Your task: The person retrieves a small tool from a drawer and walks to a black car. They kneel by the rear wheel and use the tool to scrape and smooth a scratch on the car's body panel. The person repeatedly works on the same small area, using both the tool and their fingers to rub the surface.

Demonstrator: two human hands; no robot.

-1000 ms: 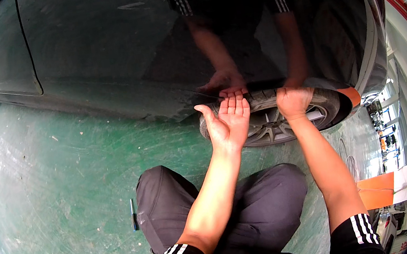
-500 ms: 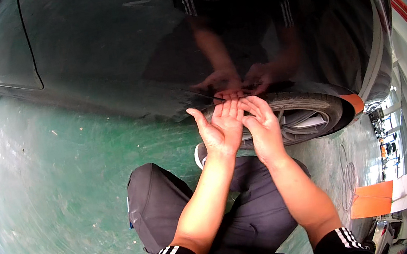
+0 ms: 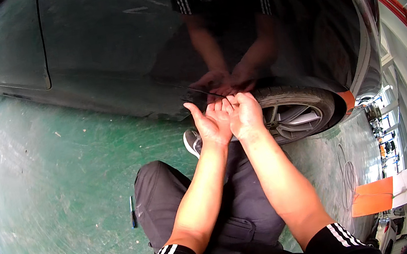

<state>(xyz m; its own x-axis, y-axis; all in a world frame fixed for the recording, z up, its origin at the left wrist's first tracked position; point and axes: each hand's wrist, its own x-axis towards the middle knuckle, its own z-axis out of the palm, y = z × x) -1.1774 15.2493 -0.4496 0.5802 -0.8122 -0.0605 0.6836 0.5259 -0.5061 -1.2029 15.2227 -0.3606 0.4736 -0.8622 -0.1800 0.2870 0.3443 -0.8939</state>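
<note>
The glossy black body panel of a car (image 3: 107, 46) fills the upper view and mirrors my arms. At its lower edge, just left of the wheel, my left hand (image 3: 214, 124) is turned palm up, fingers stretched toward the panel and thumb apart. My right hand (image 3: 247, 115) lies against its fingers, its own fingers curled in; whatever they hold, if anything, is hidden. A thin dark line runs along the panel down to the fingertips; I cannot tell what it is. Beside my right hand is the wheel (image 3: 294, 118), with a dark tyre and grey spokes.
A slim dark-and-blue tool (image 3: 132, 212) lies on the green floor (image 3: 65, 189) by my left knee. An orange-and-white board (image 3: 373, 196) stands at the lower right, near a loose grey cable (image 3: 346, 176). My shoe (image 3: 192, 141) is under the panel edge.
My right hand has moved left and up against my left fingers, and its fingers have curled in more. The view has shifted slightly, and the slim tool by my knee now shows fully.
</note>
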